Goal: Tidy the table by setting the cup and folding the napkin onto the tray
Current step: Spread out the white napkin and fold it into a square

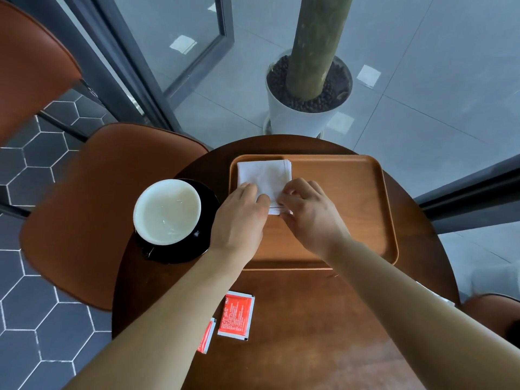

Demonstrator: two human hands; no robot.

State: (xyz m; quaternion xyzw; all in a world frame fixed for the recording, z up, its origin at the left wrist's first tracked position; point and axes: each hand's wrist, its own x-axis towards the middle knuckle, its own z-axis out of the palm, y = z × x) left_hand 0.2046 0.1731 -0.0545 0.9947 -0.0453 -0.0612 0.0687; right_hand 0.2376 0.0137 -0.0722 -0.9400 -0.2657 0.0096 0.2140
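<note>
A white folded napkin (264, 175) lies in the far left corner of the brown wooden tray (351, 198). My left hand (239, 218) rests on the napkin's near left part with its fingers laid on it. My right hand (306, 209) pinches the napkin's near right edge between thumb and curled fingers. A white-lined cup (167, 211) stands on a black saucer (205, 235) on the round table, left of the tray and apart from both hands.
Two red sachets (236, 315) lie on the dark round wooden table (309, 333) near its front. Brown chairs (92, 209) stand to the left. A white planter (301, 116) with a trunk stands beyond glass behind the table.
</note>
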